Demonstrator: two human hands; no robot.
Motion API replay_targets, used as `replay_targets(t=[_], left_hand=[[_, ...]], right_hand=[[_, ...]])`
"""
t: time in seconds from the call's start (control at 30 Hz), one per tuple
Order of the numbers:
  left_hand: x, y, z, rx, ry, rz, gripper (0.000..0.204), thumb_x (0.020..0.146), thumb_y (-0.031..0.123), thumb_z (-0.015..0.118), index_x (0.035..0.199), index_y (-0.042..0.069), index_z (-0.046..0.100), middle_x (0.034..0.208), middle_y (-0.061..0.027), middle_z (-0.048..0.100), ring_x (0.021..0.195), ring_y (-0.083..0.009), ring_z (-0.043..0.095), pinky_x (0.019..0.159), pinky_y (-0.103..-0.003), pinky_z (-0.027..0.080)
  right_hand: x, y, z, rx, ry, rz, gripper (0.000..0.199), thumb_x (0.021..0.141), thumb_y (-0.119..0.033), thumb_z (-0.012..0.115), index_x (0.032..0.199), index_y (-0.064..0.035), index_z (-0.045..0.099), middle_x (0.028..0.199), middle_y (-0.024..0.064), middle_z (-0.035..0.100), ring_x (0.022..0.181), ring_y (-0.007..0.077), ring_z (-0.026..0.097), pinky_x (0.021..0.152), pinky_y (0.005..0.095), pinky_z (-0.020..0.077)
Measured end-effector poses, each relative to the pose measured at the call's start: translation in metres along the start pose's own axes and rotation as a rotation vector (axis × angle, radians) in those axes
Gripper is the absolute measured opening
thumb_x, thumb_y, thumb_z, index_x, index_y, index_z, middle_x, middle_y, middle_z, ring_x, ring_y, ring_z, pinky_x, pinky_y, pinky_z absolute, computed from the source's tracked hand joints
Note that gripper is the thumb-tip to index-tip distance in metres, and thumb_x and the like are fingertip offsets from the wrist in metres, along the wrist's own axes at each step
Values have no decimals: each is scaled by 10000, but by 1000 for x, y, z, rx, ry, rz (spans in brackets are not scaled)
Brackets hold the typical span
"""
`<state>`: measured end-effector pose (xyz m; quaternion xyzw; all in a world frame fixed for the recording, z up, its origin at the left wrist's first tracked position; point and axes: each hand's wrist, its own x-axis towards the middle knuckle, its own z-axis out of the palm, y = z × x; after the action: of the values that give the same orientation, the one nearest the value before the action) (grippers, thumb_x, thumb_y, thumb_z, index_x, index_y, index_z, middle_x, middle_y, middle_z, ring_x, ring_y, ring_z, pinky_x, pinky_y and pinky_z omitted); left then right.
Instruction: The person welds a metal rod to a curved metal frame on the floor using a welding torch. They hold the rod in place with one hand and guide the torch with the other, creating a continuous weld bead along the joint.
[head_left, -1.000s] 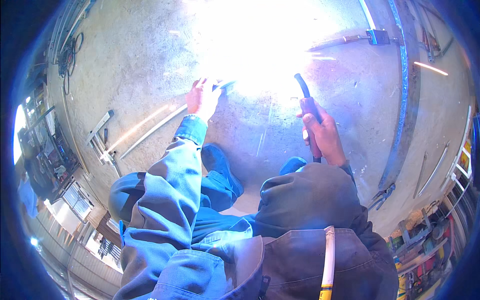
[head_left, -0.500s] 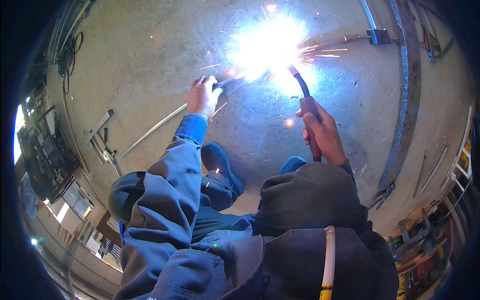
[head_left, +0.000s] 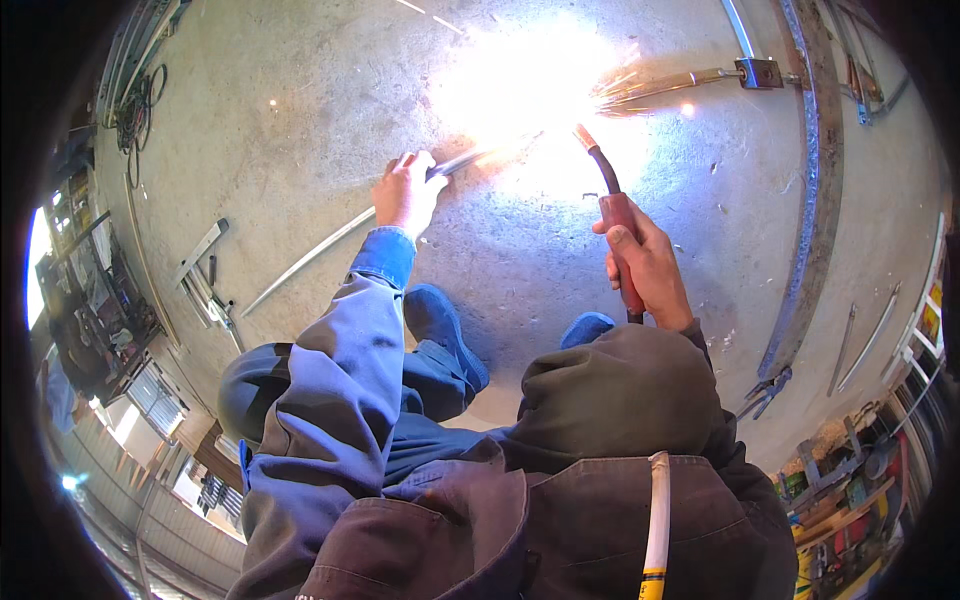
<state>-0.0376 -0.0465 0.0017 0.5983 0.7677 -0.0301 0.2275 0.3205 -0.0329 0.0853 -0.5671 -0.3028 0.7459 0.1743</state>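
- Gripping a welding torch [head_left: 612, 215] by its red handle, the right hand [head_left: 650, 262] is closed around it, the curved neck pointing up at a white arc glare [head_left: 530, 85].
- Pressing down on a long metal strip [head_left: 320, 245], the left hand [head_left: 407, 190] has its fingers closed on it, just left of the glare.
- The strip lies on the concrete floor [head_left: 300, 110], running toward the floor's left edge.
- A curved steel bar [head_left: 815, 200] lies well apart along the right edge.
- A blue shoe [head_left: 445, 330] rests below the left hand.
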Motion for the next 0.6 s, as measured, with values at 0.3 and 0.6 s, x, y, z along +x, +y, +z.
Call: replay_targets(t=[0.3, 0.6], left_hand=[[-4, 1, -2, -21, 50, 39, 272, 856, 292, 821, 1038, 124, 708, 1025, -62, 711, 1022, -323, 681, 828, -463, 545], [-4, 2, -1, -20, 42, 16, 285, 858, 306, 822, 1048, 124, 710, 1030, -60, 718, 1021, -311, 690, 836, -455, 549]], right_hand=[[-11, 0, -4, 81, -11, -15, 551, 1046, -363, 638, 1469, -29, 524, 1232, 74, 665, 640, 79, 584, 542, 261, 508], [-11, 3, -8, 55, -1, -19, 564, 1039, -388, 647, 1461, -32, 531, 1217, 79, 678, 648, 65, 589, 525, 238, 504]])
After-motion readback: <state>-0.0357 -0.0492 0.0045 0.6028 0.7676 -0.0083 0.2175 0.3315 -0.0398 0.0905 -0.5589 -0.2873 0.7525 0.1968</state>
